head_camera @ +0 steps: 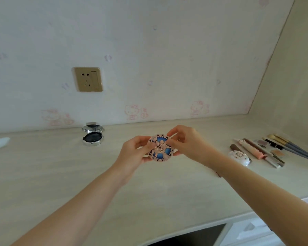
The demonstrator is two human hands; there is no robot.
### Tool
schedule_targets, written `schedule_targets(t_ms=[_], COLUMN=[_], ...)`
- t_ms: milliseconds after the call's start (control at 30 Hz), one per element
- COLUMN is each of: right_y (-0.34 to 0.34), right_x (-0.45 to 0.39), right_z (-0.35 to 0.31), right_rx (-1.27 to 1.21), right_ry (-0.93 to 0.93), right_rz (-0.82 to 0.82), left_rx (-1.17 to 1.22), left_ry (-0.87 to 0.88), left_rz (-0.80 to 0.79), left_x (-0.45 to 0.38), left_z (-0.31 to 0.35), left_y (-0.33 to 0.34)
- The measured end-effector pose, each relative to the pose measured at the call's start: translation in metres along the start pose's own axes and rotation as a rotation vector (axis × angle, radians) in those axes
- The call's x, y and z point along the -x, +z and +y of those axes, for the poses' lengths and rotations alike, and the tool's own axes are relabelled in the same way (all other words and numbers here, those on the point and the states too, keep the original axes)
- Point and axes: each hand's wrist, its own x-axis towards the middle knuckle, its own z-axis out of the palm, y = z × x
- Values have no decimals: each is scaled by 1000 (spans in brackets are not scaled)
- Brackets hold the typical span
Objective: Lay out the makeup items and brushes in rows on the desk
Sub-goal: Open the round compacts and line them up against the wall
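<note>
Scene being lit evenly by soft, diffuse light; colours looking washed out. Only faint shadows being cast on desk [43, 174] under arms. Small glare being reflected off open compact [92, 136]. Whole frame being softened by slight blur. Straight edges being bent toward corners by wide-angle lens.

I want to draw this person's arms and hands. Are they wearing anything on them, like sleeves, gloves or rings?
Both arms are bare as far as the picture shows: no sleeves and no gloves. The left hand and the right hand show no rings or watch. A small dark bit sits by the right wrist, too blurry to say if it is worn. The nails are too small to tell.
</note>
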Motion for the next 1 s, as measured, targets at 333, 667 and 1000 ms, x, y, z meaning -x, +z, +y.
schedule_targets(t_ms=[333, 667, 1000], right_y=[82, 124, 133], right_x=[21, 40, 44], right_z=[-20, -13, -12], right_rx=[-102, -467, -422], right_ry=[-41, 51, 56], right_rz=[-114, 78, 151], left_rx=[75, 250, 57], left_ry=[-80, -10, 97], left_rz=[118, 15, -34], left_x=[45, 59, 61], left_z=[-13, -33, -37], left_y=[-76, -95, -94])
